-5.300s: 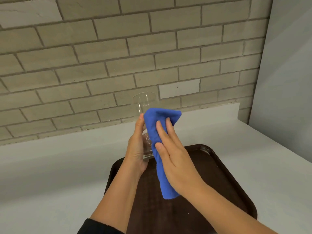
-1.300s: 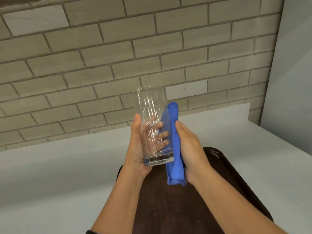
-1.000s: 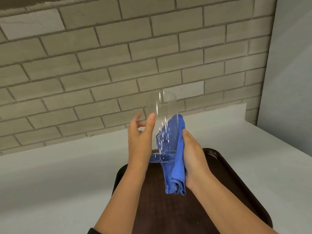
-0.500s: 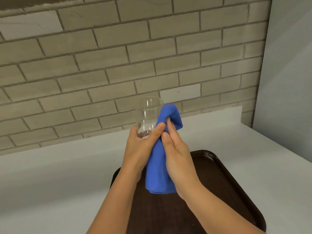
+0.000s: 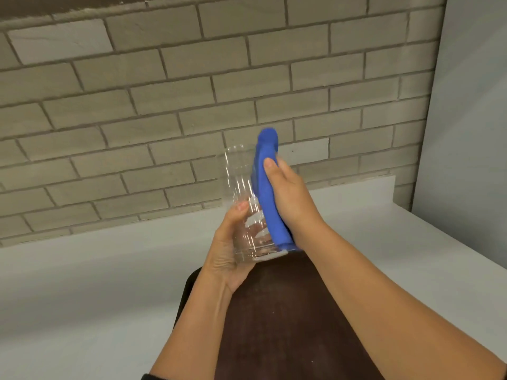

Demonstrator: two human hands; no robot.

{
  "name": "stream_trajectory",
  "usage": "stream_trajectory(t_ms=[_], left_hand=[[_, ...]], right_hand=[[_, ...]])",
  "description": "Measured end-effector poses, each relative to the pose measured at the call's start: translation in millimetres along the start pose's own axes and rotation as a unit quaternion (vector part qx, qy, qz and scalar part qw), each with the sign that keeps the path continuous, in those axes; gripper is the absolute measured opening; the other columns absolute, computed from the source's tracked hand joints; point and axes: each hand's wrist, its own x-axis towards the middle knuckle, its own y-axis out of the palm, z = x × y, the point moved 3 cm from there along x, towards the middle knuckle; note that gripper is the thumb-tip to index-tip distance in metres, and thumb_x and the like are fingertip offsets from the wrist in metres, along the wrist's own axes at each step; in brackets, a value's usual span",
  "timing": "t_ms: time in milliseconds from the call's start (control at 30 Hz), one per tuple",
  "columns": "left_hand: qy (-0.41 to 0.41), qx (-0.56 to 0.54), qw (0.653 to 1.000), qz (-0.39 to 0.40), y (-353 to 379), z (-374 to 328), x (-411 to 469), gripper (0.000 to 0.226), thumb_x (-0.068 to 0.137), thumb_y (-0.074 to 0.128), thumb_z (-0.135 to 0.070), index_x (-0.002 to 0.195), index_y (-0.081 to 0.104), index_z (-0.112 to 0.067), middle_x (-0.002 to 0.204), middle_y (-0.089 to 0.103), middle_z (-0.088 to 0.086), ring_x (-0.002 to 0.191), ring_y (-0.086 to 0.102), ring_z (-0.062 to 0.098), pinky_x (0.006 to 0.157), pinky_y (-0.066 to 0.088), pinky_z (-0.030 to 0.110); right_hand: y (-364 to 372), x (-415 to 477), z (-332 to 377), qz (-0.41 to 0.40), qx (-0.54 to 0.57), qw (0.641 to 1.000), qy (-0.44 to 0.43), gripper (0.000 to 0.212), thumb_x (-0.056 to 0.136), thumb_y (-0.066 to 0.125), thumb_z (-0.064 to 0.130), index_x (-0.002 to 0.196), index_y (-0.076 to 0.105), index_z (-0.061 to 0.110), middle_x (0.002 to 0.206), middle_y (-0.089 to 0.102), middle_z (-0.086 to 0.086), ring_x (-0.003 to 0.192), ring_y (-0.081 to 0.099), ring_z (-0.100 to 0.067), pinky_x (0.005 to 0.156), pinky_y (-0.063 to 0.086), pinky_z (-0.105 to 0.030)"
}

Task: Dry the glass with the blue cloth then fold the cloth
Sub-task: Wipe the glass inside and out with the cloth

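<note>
A tall clear glass (image 5: 241, 187) is held upright in the air above the tray, tilted slightly. My left hand (image 5: 233, 250) grips its lower part, fingers showing through the glass. The blue cloth (image 5: 267, 193) is bunched into a long roll and pressed against the right side of the glass, from above the rim down to the base. My right hand (image 5: 290, 196) is wrapped around the cloth, thumb on its near side.
A dark brown tray (image 5: 288, 325) lies on the white counter (image 5: 96, 283) under my forearms. A tan brick wall (image 5: 192, 91) rises behind the counter. A grey wall (image 5: 466, 133) closes the right side.
The cloth has shifted from the glass's front to its right side and slid higher, past the rim. My left hand dropped to the base, leaving most of the glass uncovered.
</note>
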Motion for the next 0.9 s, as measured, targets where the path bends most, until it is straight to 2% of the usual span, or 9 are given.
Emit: stream_trajectory(t_ms=[100,233,300,400,500,667,767,833,900], left_hand=[[0.001,-0.015,0.999,-0.045,-7,3,-2,0.042,0.049,0.078,-0.031,0.089,0.070,-0.017,0.076,0.074,0.000,0.067,0.070,0.015,0.058,0.057,0.029],[-0.023,0.006,0.997,-0.079,-19,2,-2,0.056,0.052,0.073,-0.041,0.101,0.066,-0.014,0.081,0.071,0.003,0.069,0.067,0.017,0.060,0.055,0.028],[-0.021,0.007,0.999,-0.048,-18,3,-4,0.038,0.058,0.070,-0.041,0.086,0.074,-0.016,0.072,0.073,0.001,0.065,0.069,0.015,0.057,0.055,0.025],[-0.002,-0.067,0.998,0.005,-10,6,-6,0.027,0.066,0.067,-0.029,0.088,0.076,-0.017,0.084,0.077,0.000,0.081,0.071,0.011,0.068,0.056,0.024],[0.014,-0.081,0.996,0.028,-7,4,-5,0.047,0.055,0.078,-0.036,0.098,0.072,-0.018,0.093,0.074,0.002,0.090,0.068,0.017,0.083,0.052,0.034],[0.015,-0.020,1.000,-0.016,-12,-2,-2,0.064,0.037,0.086,-0.038,0.093,0.069,-0.013,0.081,0.073,0.005,0.072,0.068,0.018,0.068,0.057,0.033],[0.017,0.005,0.999,-0.045,-16,-4,-1,0.041,0.045,0.078,-0.031,0.082,0.069,-0.014,0.070,0.071,0.003,0.060,0.066,0.016,0.056,0.056,0.027],[0.017,0.001,0.999,-0.040,-20,-6,-1,0.024,0.055,0.068,-0.034,0.073,0.072,-0.019,0.067,0.072,0.003,0.058,0.067,0.016,0.054,0.056,0.027],[0.006,0.009,1.000,-0.023,-23,-6,-1,0.022,0.056,0.068,-0.035,0.072,0.073,-0.020,0.069,0.073,0.002,0.060,0.068,0.016,0.056,0.056,0.026]], right_hand=[[4,-26,-25,0.017,0.008,0.999,0.034,0.034,0.093,0.033,0.039,0.119,0.049,0.025,0.105,0.060,-0.002,0.090,0.058,-0.018,0.087,0.046,-0.037],[13,-64,-32,0.035,-0.028,0.997,-0.058,0.043,0.093,0.033,0.035,0.131,0.018,0.051,0.139,0.033,0.027,0.125,0.032,0.014,0.104,0.026,-0.010],[18,-70,-26,0.040,-0.078,0.990,-0.113,0.046,0.094,0.032,0.032,0.123,0.007,0.057,0.149,0.009,0.025,0.135,0.009,0.012,0.111,0.014,-0.014],[21,-56,-11,0.030,-0.190,0.963,-0.189,0.048,0.095,0.032,0.025,0.133,0.009,0.043,0.145,-0.004,0.025,0.137,-0.005,0.005,0.102,0.001,0.001],[20,-27,1,0.039,-0.183,0.965,-0.182,0.046,0.095,0.035,0.024,0.139,0.023,0.029,0.151,0.006,0.016,0.138,0.001,-0.001,0.103,0.004,-0.005],[9,-4,-6,0.021,0.017,1.000,-0.017,0.040,0.094,0.032,0.035,0.133,0.039,0.025,0.133,0.050,-0.001,0.117,0.049,-0.015,0.098,0.038,-0.028],[10,-28,-32,0.017,0.036,0.999,0.020,0.039,0.093,0.033,0.039,0.125,0.047,0.021,0.111,0.060,-0.001,0.096,0.058,-0.015,0.092,0.048,-0.037],[13,-52,-46,0.028,0.030,0.999,-0.001,0.036,0.093,0.033,0.039,0.128,0.043,0.038,0.121,0.057,0.016,0.108,0.054,0.001,0.099,0.042,-0.020],[15,-69,-48,0.038,0.016,0.998,-0.040,0.036,0.092,0.033,0.036,0.119,0.030,0.061,0.122,0.043,0.039,0.109,0.040,0.025,0.088,0.033,0.003]])
